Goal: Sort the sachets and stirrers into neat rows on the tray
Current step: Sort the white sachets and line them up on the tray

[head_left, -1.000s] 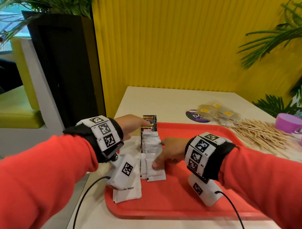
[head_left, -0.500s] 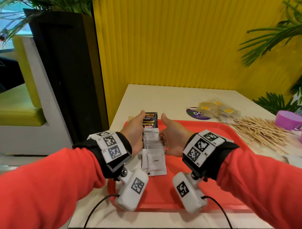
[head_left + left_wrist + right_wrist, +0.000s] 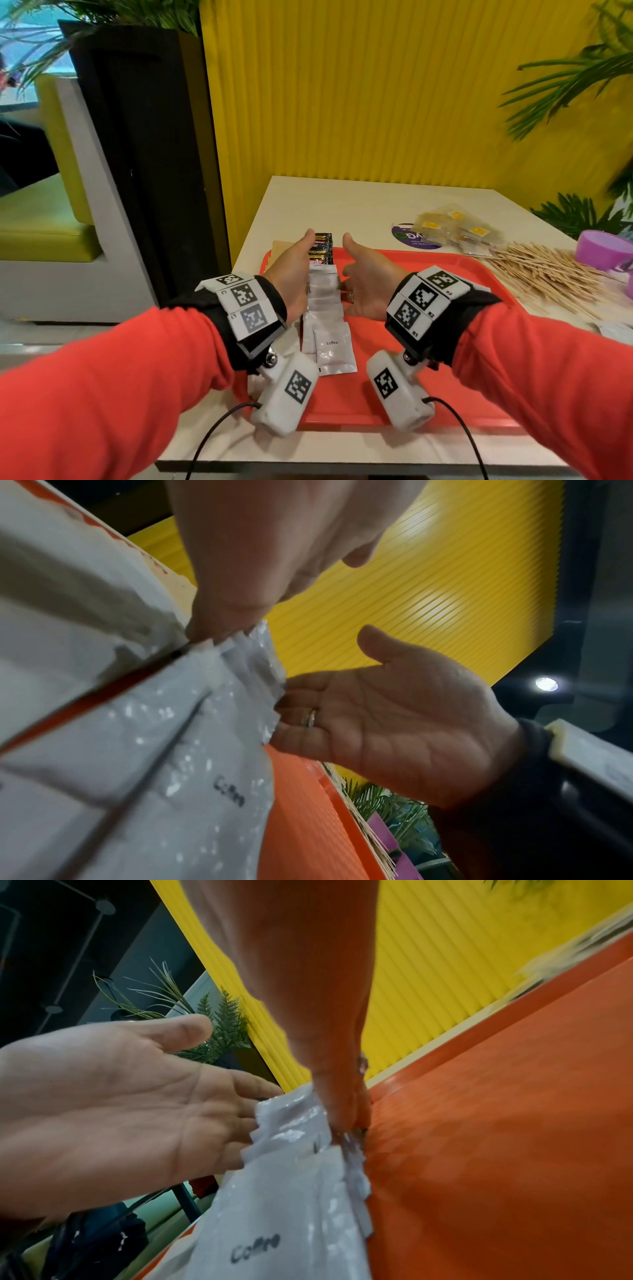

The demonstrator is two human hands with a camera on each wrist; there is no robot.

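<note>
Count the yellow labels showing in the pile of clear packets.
3, all in the pile of clear packets on the table beyond the tray: left label, far label, right label. More may be hidden underneath.

A: Sachets?
B: White coffee sachets (image 3: 327, 308) in one overlapping row at 9 o'clock on the red tray (image 3: 428, 387), running 6 to 12. Nearest one (image 3: 334, 347) lies flat, "Coffee" printed on it. Dark sachets (image 3: 321, 251) continue the row at the 12 o'clock end.
A: Others?
B: Clear sachets with yellow labels (image 3: 455, 228) heaped on the bench, 1 o'clock of the tray, off it.
A: Stirrers?
B: Wooden stirrers (image 3: 544, 274), loose messy pile on the bench at 3 o'clock, beside the tray edge.
</note>
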